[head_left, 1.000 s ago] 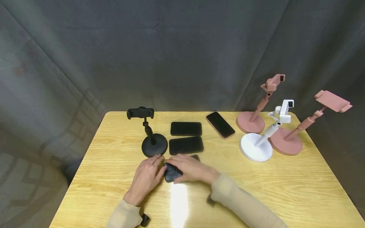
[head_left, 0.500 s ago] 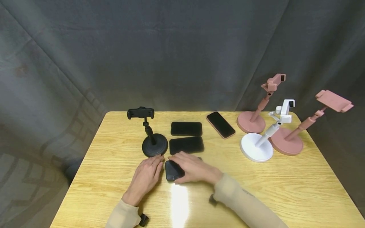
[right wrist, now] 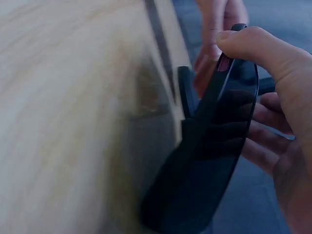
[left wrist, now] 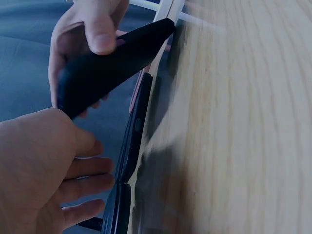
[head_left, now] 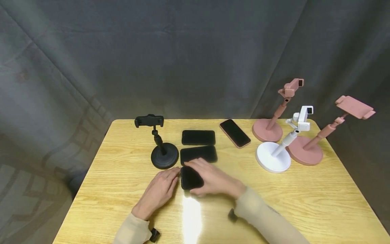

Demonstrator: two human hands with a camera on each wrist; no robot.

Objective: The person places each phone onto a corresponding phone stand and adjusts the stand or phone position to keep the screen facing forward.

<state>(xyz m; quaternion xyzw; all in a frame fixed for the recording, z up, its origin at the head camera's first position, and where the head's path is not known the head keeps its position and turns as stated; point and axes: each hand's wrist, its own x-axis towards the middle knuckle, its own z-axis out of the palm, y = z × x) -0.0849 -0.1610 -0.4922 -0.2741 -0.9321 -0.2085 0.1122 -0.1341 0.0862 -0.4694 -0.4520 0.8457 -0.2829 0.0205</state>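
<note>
My right hand (head_left: 217, 181) grips a black phone (head_left: 191, 178) by its long edges, thumb on the near edge and fingers on the far one. The wrist views show this phone tilted, its left end raised off the table. Just left of that raised end is my left hand (head_left: 159, 189), fingers loosely extended; whether it touches the phone I cannot tell. Beyond the hands lie two more black phones, the nearer (head_left: 195, 152) partly covered by my right fingers and the farther (head_left: 198, 137) in full view. A black phone stand (head_left: 164, 156) stands beyond my left hand.
A phone with a pink edge (head_left: 235, 133) lies slanted farther back. On the right stand a white phone stand (head_left: 273, 157) and two pink ones, one at the back (head_left: 267, 130) and one nearer the right edge (head_left: 304, 150). A grey curtain (head_left: 195, 61) hangs behind the wooden table (head_left: 274, 200).
My right hand has shifted slightly right and away from me with the phone, whose left end now shows more of its dark face. The left hand has followed a little to the right.
</note>
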